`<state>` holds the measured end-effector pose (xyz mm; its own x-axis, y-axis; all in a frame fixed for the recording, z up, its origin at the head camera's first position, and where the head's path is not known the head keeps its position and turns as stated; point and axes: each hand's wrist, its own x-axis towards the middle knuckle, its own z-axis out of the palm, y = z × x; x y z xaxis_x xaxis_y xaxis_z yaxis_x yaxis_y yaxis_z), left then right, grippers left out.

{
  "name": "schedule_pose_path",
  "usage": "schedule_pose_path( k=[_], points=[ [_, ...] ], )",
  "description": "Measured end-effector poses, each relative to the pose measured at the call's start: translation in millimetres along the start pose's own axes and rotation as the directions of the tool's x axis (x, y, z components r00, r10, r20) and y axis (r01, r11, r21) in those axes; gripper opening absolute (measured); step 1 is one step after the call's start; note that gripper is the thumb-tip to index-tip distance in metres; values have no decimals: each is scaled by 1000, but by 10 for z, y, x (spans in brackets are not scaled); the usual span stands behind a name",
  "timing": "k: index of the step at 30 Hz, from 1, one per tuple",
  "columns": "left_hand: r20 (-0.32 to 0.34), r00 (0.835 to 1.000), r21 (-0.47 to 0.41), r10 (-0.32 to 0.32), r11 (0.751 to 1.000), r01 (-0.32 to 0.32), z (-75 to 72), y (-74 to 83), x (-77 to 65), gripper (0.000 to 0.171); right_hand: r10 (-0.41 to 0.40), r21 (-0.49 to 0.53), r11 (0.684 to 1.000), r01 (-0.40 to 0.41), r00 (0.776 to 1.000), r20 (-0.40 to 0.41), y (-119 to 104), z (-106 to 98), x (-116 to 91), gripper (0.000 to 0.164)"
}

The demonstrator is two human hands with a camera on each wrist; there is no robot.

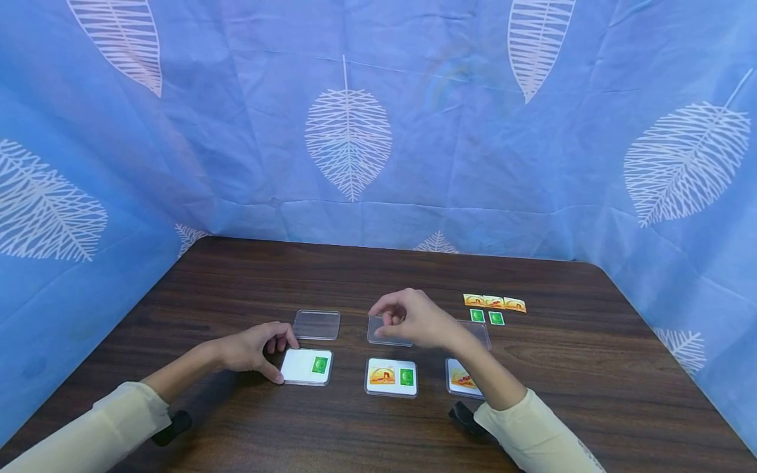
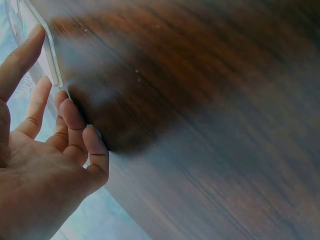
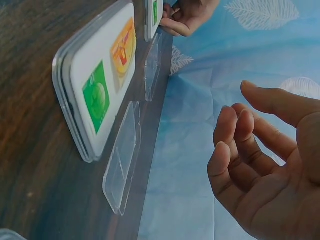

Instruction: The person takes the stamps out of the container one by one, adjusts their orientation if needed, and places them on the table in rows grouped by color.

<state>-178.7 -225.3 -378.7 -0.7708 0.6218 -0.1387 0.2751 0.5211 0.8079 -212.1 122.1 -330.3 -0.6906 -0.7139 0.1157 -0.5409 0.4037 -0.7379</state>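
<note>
The left white-faced case point(image 1: 296, 366) lies flat on the dark wood-grain counter point(image 1: 248, 279), its green stamp point(image 1: 320, 364) to the right of a bare white area. The left grip point(image 1: 251, 346) holds its left end, thumb at the near corner and index finger by the far one; for good steadying, light pressure on the edges alone should serve, with fingertips off the white face and the case left flat. The right grip point(image 1: 412, 320) has nothing in it, its fingers loosely bent and the thumb apart from them, above the middle clear lid point(image 1: 390, 339). Just nearer sits the middle white-faced case point(image 1: 387, 391), which bears an orange picture stamp point(image 1: 382, 375) beside a green one, a useful guide to even spacing. The right white-faced case point(image 1: 464, 392) is partly behind the forearm, so a raised wrist would be the safer path. Farther off to the right, three orange picture stamps point(image 1: 493, 302) form a row above two loose green stamps point(image 1: 487, 317); being thin, such pieces probably want lifting by one edge so that the neighbours are not dragged.
</note>
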Motion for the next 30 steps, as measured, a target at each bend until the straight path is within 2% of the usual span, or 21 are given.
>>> schedule_pose_path(
  k=[30],
  points=[
    [1, 1000, 15, -4, 1000, 4, 1, 8, 9, 46, -23, 26, 999, 21, 995, 95, -63, 323, 130, 25]
  ],
)
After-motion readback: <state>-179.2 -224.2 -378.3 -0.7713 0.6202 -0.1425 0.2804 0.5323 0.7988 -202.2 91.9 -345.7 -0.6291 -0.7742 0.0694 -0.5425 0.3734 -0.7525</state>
